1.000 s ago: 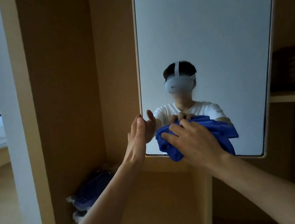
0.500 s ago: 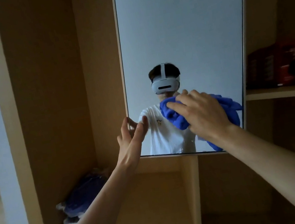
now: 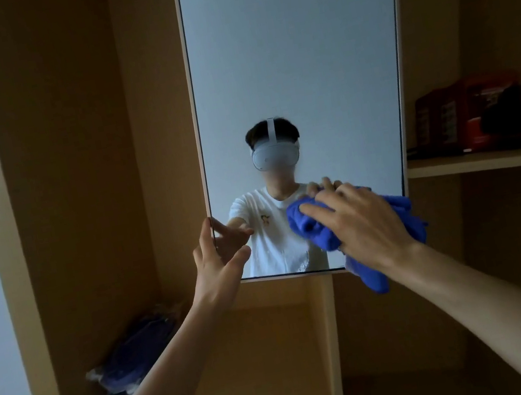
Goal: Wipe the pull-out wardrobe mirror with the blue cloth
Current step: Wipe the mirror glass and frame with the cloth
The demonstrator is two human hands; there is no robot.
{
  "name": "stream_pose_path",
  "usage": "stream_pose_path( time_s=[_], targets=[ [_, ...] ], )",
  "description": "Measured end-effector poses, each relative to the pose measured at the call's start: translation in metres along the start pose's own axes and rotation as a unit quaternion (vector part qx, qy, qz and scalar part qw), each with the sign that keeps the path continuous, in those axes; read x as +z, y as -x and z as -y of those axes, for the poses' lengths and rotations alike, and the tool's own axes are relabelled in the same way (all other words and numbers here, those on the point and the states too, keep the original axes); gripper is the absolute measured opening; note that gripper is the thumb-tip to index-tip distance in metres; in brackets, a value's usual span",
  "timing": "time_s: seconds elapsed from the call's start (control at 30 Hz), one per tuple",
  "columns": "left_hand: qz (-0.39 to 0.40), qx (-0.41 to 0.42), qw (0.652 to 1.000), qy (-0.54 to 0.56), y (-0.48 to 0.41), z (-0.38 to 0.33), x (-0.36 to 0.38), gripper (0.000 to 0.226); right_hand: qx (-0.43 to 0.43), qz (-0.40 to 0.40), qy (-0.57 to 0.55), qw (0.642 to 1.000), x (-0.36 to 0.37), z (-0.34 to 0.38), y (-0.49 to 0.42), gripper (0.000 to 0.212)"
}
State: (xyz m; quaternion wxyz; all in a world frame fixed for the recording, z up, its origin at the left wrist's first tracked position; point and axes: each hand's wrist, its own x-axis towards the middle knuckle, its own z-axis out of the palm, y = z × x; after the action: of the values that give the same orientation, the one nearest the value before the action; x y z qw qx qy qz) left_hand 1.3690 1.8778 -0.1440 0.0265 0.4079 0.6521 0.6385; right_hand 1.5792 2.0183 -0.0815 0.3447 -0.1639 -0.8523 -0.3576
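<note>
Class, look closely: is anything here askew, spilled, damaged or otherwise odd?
Nothing stands out. The mirror looks whole, the right hand presses the blue cloth on it, the left hand touches its edge.

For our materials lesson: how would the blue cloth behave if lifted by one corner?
Probably floppy: the cloth bunches under the right hand and a tail droops below the mirror. Likely light, since spread fingers alone pin it there.
</note>
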Motion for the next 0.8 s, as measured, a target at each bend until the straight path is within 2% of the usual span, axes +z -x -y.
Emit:
stream_pose_path(
  time_s=[0.17, 0.27, 0.43, 0.57, 0.7, 0.8],
  targets=[
    [-0.012, -0.01, 1.0, -0.004, -0.001, 0.0, 0.007, 0.092, 0.083, -0.055, -0.001, 0.995, -0.012, -0.035, -0.012, 0.057],
    [-0.02, -0.013, 1.0, -0.016, -0.001, 0.0, 0.009, 0.093, 0.07, -0.045, 0.0, 0.997, -0.001, -0.027, 0.001, 0.051],
    [-0.003, -0.027, 1.0, -0.014, 0.002, -0.007, 0.009, 0.105, 0.044, -0.019, -0.035, 0.998, 0.02, -0.004, 0.034, 0.063],
    [-0.001, -0.026, 0.999, -0.021, 0.002, -0.006, 0.008, 0.1, 0.038, -0.004, -0.01, 0.999, 0.008, 0.0, 0.015, 0.069],
    [-0.001, -0.022, 1.0, -0.02, 0.005, -0.005, 0.004, 0.097, 0.033, -0.046, 0.009, 0.998, -0.011, 0.002, -0.033, 0.065],
    [0.005, -0.025, 1.0, -0.014, 0.006, -0.008, 0.002, 0.096, 0.026, -0.057, 0.005, 0.998, -0.013, 0.012, -0.053, 0.049]
  ],
)
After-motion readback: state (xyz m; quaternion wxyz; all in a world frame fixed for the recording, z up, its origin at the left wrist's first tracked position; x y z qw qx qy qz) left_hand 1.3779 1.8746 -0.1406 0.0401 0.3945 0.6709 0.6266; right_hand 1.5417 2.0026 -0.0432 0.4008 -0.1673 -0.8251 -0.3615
